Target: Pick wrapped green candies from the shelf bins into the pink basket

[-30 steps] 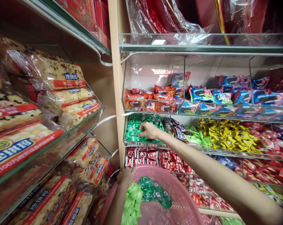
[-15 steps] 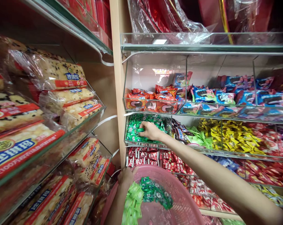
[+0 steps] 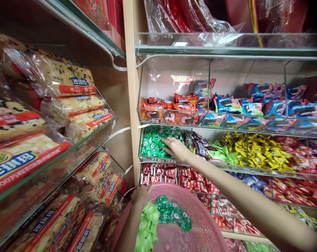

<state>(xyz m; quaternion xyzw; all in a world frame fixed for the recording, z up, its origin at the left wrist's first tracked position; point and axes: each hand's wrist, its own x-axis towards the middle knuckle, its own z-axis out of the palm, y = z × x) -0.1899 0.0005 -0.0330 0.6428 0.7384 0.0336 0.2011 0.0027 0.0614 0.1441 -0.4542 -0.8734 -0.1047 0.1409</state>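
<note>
Green candies (image 3: 154,145), heaped in the clear bin under the right hand (image 3: 176,148). Right arm stretched out from the lower right, forearm nearly straight, wrist level with the bin's front lip. Hand laid palm down and flat on the pile, fingers (image 3: 166,140) extended and slightly spread toward the left, closed on nothing visible. Left hand (image 3: 140,196) low and nearer the body, below the right one, curled over the rim of a pink basket (image 3: 200,213) and gripping it, thumb side up; forearm rising from the bottom edge. More green candies (image 3: 174,216) inside the basket, just right of the left hand, beside a bunch of lighter green packets (image 3: 147,227) draped over the rim. Immediately right of the right hand, a bin of dark bars (image 3: 200,145), then yellow candies (image 3: 263,152). Above that hand, red packs (image 3: 168,110) and blue packs (image 3: 242,106). Between the two hands, red wafers (image 3: 158,173). Far left of both hands, bagged cakes (image 3: 69,82) on slanted glass shelves.
</note>
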